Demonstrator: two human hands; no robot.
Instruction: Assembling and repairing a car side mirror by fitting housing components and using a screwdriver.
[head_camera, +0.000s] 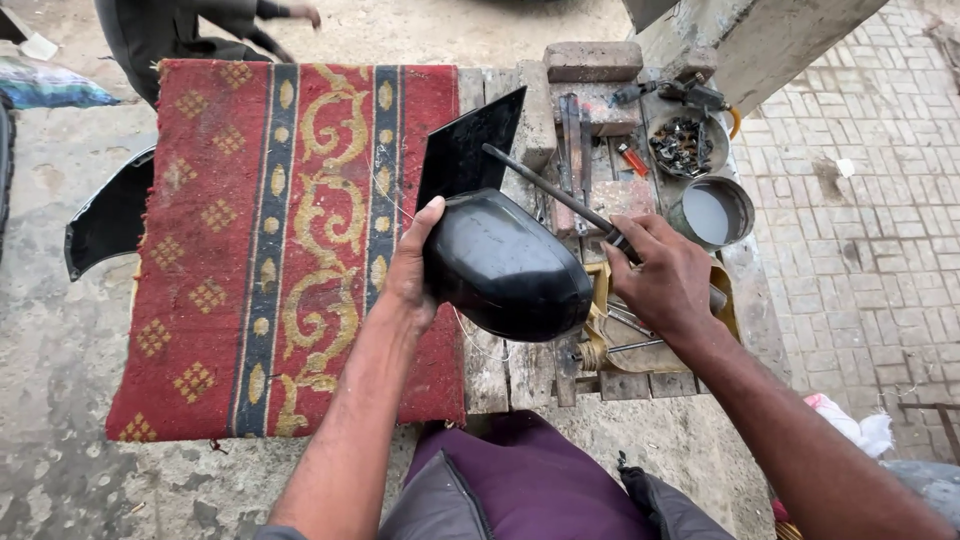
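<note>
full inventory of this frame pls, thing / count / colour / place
mirror housing: 1, glossy black, over the bench edge, centre
black panel: 1, black, behind the housing
rod tool: 1, dark metal, angled from the housing's top toward the right hand
rug: 1, red with gold and navy pattern, left on the bench
bench: 1, weathered wood, centre
brick: 1, grey, bench back
bowls: 2, metal, right side; far one holds dark scraps
curved part: 1, black, left of rug
other person: 1, dark clothes, top left
left hand: grips housing
right hand: holds rod tool
</note>
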